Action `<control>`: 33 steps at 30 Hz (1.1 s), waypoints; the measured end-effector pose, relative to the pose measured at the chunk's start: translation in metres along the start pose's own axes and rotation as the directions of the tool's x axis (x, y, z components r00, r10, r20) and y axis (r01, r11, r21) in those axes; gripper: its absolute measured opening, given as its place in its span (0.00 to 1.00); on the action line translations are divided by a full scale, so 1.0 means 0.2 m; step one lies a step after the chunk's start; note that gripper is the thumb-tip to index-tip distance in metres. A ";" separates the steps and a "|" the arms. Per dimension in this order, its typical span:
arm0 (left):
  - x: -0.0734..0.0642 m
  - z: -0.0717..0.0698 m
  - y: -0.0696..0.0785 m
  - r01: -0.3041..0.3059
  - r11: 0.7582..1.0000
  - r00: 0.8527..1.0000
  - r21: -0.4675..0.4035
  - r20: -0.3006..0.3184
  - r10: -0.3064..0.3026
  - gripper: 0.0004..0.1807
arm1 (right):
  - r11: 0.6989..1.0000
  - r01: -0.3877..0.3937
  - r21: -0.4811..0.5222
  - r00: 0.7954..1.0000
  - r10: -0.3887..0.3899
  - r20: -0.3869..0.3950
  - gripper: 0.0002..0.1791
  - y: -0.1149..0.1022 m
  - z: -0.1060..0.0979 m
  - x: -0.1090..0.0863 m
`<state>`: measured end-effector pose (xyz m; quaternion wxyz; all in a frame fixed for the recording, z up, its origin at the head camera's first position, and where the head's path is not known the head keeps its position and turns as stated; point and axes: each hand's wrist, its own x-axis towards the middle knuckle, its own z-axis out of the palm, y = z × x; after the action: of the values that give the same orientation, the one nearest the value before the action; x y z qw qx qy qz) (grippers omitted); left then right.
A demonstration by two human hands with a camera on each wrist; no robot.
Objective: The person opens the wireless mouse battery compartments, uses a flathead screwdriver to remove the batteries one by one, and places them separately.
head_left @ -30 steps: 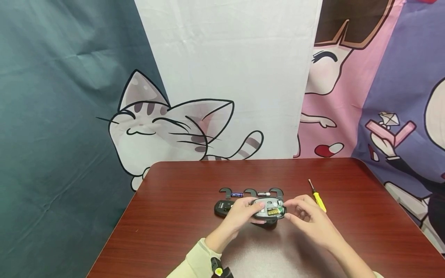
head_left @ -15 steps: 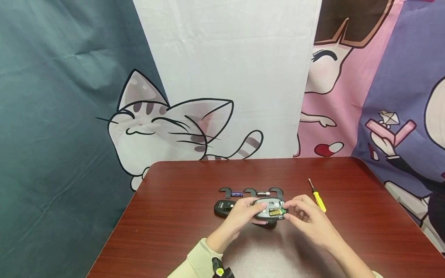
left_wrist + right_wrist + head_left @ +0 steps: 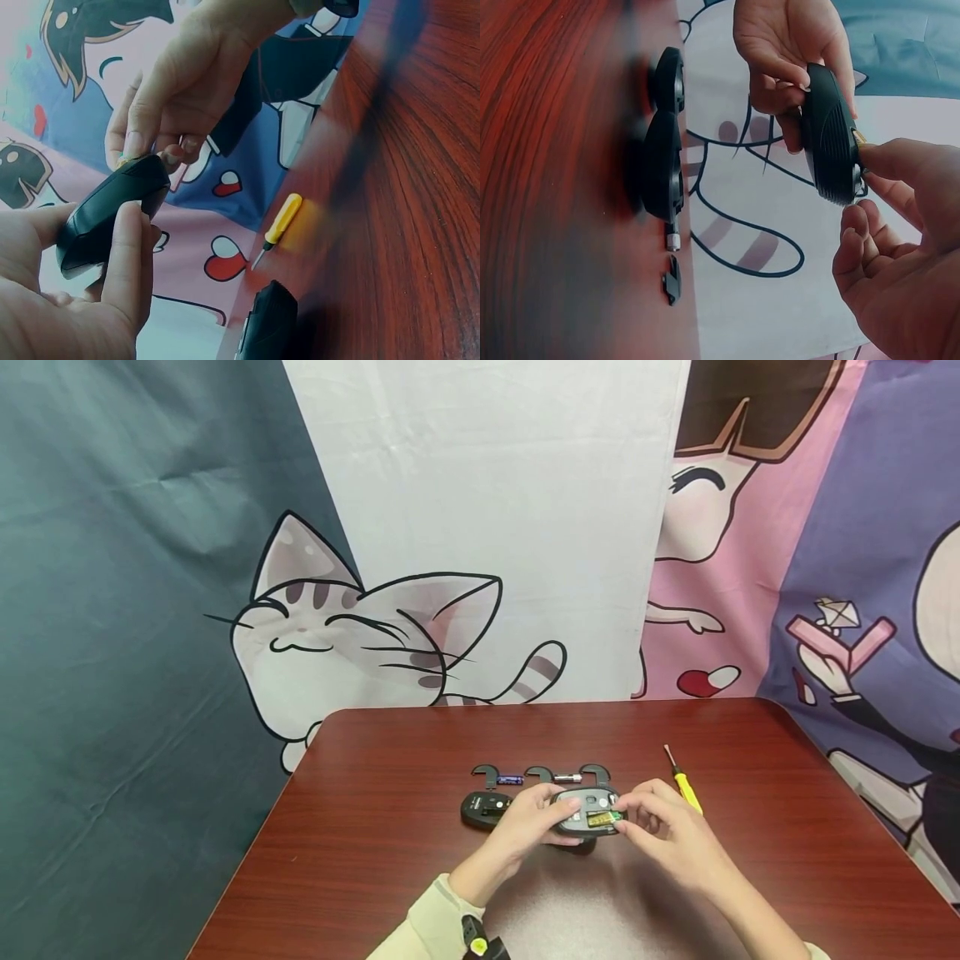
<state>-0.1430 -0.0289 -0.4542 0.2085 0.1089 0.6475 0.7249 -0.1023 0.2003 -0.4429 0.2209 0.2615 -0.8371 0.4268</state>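
Note:
In the head view a black computer mouse is held underside up, its battery bay uncovered. My left hand grips its left side, thumb on the grey underside and fingers beneath. A gold and green battery sits in the bay, its green end toward my right hand. The thumb and index finger of that hand pinch at this end. In the right wrist view only a sliver of the battery shows past the mouse's edge; the fingers hide the rest.
On the table lie another black mouse, a third one mostly hidden behind the held mouse, a blue battery, a silver battery and several dark curved covers. A yellow screwdriver lies right. A printed cloth hangs behind.
The held mouse and left hand have shifted slightly right, toward the right hand. The battery's green end now shows more plainly at the right fingertips. The right hand has hardly moved.

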 end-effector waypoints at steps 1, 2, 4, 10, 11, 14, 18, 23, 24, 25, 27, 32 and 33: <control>0.00 0.00 0.00 0.004 1.000 1.000 -0.007 0.002 -0.004 0.24 | 1.000 0.001 -0.005 1.000 -0.001 -0.005 0.21 0.00 0.00 0.00; 0.00 0.00 0.00 0.007 1.000 1.000 -0.019 0.003 -0.007 0.24 | 1.000 -0.002 -0.011 1.000 0.001 -0.009 0.21 0.01 0.00 0.00; 0.01 0.01 -0.01 0.012 0.999 1.000 -0.033 0.007 -0.011 0.23 | 1.000 -0.013 -0.026 1.000 0.012 -0.010 0.21 0.02 -0.01 0.00; 0.03 0.02 -0.02 0.015 0.998 1.000 -0.066 0.014 -0.014 0.25 | 0.995 -0.065 -0.071 0.998 0.065 0.001 0.20 0.06 -0.03 -0.02; 0.04 0.02 -0.03 0.017 0.998 1.000 -0.069 0.011 -0.016 0.25 | 0.995 -0.068 -0.073 0.998 0.069 0.003 0.20 0.06 -0.04 -0.02; 0.05 0.03 -0.03 0.018 0.997 1.000 -0.069 -0.006 -0.018 0.23 | 0.996 -0.063 -0.071 0.998 0.063 0.002 0.20 0.07 -0.05 -0.01; 0.07 0.04 -0.04 0.017 0.998 1.000 -0.059 -0.018 -0.018 0.23 | 0.995 -0.075 -0.073 0.997 0.075 -0.009 0.19 0.08 -0.08 -0.01; 0.09 0.06 -0.06 0.006 0.997 1.000 -0.072 -0.028 -0.008 0.24 | 0.988 -0.140 -0.061 0.990 0.140 0.000 0.16 0.10 -0.11 -0.01; 0.09 0.06 -0.07 0.003 0.997 0.999 -0.076 -0.032 -0.006 0.24 | 0.987 -0.151 -0.056 0.988 0.152 0.002 0.16 0.11 -0.12 -0.01; 0.09 0.06 -0.07 0.001 0.996 0.999 -0.085 -0.036 -0.004 0.24 | 0.986 -0.158 -0.054 0.987 0.158 0.004 0.15 0.11 -0.12 -0.01; 0.10 0.07 -0.08 0.000 0.995 0.999 -0.096 -0.043 -0.004 0.24 | 0.985 -0.163 -0.061 0.987 0.163 0.003 0.15 0.12 -0.13 -0.01; 0.11 0.10 -0.11 0.004 0.996 0.999 -0.093 -0.049 -0.008 0.22 | 0.981 -0.174 -0.084 0.985 0.174 -0.011 0.14 0.15 -0.15 0.00; 0.12 0.10 -0.11 0.003 0.996 0.999 -0.088 -0.048 -0.008 0.22 | 0.979 -0.183 -0.085 0.983 0.183 -0.013 0.14 0.15 -0.16 0.00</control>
<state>-0.1513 0.0010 -0.4758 0.1993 0.0803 0.6202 0.7544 -0.1167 0.2419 -0.4449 0.1941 0.1725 -0.8745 0.4097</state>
